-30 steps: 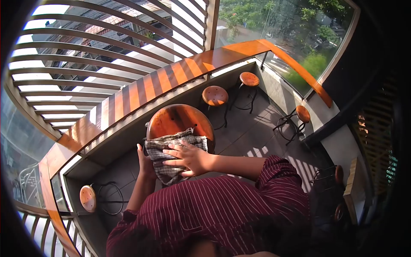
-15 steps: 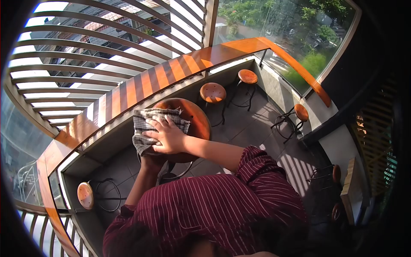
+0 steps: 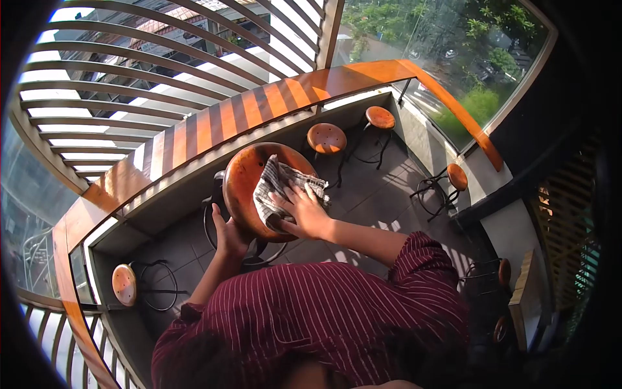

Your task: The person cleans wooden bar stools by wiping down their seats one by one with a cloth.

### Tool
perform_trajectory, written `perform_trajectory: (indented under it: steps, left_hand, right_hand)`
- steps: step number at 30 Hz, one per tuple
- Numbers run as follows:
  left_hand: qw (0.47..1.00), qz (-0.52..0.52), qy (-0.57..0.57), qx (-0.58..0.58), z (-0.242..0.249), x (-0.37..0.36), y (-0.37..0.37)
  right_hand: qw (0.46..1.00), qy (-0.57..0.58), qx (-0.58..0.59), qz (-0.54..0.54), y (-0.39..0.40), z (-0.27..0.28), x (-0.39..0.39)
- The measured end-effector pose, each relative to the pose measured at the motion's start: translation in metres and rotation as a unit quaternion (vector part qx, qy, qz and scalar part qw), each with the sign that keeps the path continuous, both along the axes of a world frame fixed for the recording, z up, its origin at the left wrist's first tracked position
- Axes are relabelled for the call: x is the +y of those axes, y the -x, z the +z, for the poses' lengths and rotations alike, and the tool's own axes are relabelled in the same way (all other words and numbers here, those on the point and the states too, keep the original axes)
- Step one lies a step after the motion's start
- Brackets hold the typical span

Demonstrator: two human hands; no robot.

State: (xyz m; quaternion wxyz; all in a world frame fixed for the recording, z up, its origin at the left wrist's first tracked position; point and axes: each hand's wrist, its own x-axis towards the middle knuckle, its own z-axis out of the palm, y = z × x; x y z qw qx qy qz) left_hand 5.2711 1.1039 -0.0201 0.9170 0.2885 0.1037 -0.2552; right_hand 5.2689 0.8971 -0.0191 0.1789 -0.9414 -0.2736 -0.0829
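A round orange-brown stool seat with small dark holes faces up in front of me. My right hand lies with spread fingers on a crumpled black-and-white checked cloth, pressing it against the seat's right side. Part of the cloth hangs past the right edge. At the lower left edge, my left hand holds the seat, its thumb sticking up beside the rim and its other fingers largely hidden by the seat.
Stools with metal legs stand behind, at the back right, at right and at left. A curved wooden counter runs along the slatted window. Dark tiles cover the floor.
My right hand and the cloth have moved right across the seat, uncovering its left part. My left hand now shows more, at the lower left rim.
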Motion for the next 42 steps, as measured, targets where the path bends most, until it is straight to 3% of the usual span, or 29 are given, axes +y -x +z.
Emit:
perform_trajectory:
  steps: [2, 4, 5, 6, 8, 10, 12, 14, 16, 18, 20, 21, 25, 28, 30, 32, 34, 37, 39, 40, 42]
  left_hand:
    - [0.998, 0.008, 0.034, -0.046, -0.003, -0.002, -0.002]
    - [0.994, 0.084, -0.049, -0.056, 0.014, -0.007, 0.002]
    - [0.994, 0.077, -0.031, -0.075, 0.012, -0.007, 0.005]
    - [0.993, 0.070, -0.013, -0.095, 0.010, -0.006, 0.007]
    - [0.998, -0.045, -0.026, -0.028, 0.007, 0.007, 0.009]
    - [0.999, -0.015, -0.035, -0.020, 0.010, 0.009, 0.012]
    - [0.999, -0.006, -0.036, 0.001, 0.010, 0.015, 0.013]
    - [0.999, -0.011, -0.047, -0.003, 0.009, 0.023, 0.017]
    - [0.999, 0.004, -0.044, -0.004, 0.010, 0.026, 0.019]
    - [0.998, -0.006, -0.060, -0.017, 0.004, 0.027, 0.023]
    - [0.998, 0.003, -0.057, -0.021, 0.003, 0.022, 0.024]
    - [0.997, 0.009, -0.067, -0.031, 0.002, 0.018, 0.022]
    - [0.995, 0.017, -0.090, -0.025, 0.010, 0.010, 0.026]
    - [0.995, 0.012, -0.083, -0.044, 0.004, 0.009, 0.027]
    - [0.992, 0.039, -0.115, -0.026, 0.005, 0.006, 0.026]
    - [0.995, 0.025, -0.092, -0.026, 0.000, 0.009, 0.025]
    - [0.988, 0.074, -0.099, -0.089, -0.010, 0.013, 0.025]
    - [0.990, 0.051, -0.082, -0.102, -0.011, 0.018, 0.029]
    - [0.986, -0.035, -0.132, -0.100, 0.002, 0.021, 0.040]
    - [0.989, -0.028, -0.118, -0.087, -0.015, 0.021, 0.036]
    - [0.988, -0.006, -0.147, -0.054, -0.001, 0.012, 0.038]
  right_hand:
    - [0.995, 0.020, 0.016, 0.099, 0.005, 0.014, 0.031]
    - [0.981, -0.002, -0.054, 0.184, -0.003, 0.023, 0.055]
    - [0.981, -0.006, -0.038, 0.189, -0.010, 0.032, 0.063]
    - [0.983, -0.019, -0.044, 0.175, -0.023, 0.033, 0.069]
    - [0.994, -0.049, -0.064, 0.079, -0.053, 0.030, 0.073]
    - [0.994, 0.003, -0.100, -0.036, -0.084, 0.025, 0.058]
    - [0.994, -0.046, -0.040, -0.093, -0.097, 0.024, 0.028]
    - [0.986, -0.149, 0.004, -0.069, -0.092, 0.012, -0.006]
    - [0.992, -0.111, -0.031, -0.055, -0.062, -0.007, -0.021]
    - [0.996, 0.012, 0.089, -0.028, -0.011, 0.013, -0.011]
    - [0.975, 0.017, 0.206, 0.077, 0.012, 0.014, 0.001]
    - [0.971, 0.001, 0.207, 0.119, 0.017, 0.016, 0.003]
    - [0.997, -0.027, 0.032, 0.071, -0.014, 0.037, 0.020]
    - [0.993, -0.112, -0.016, -0.021, -0.054, 0.023, 0.040]
    - [0.996, -0.066, -0.041, -0.049, -0.062, 0.019, 0.063]
    - [0.996, -0.039, -0.074, 0.027, -0.039, 0.029, 0.082]
    - [0.995, -0.003, -0.044, 0.085, -0.003, 0.029, 0.088]
    - [0.985, 0.030, -0.026, 0.166, 0.025, 0.024, 0.061]
    - [0.994, 0.044, -0.005, 0.104, 0.013, 0.021, 0.039]
    - [0.996, 0.068, 0.003, 0.059, 0.006, 0.020, 0.028]
    - [0.999, 0.043, -0.028, 0.002, -0.021, 0.016, 0.009]
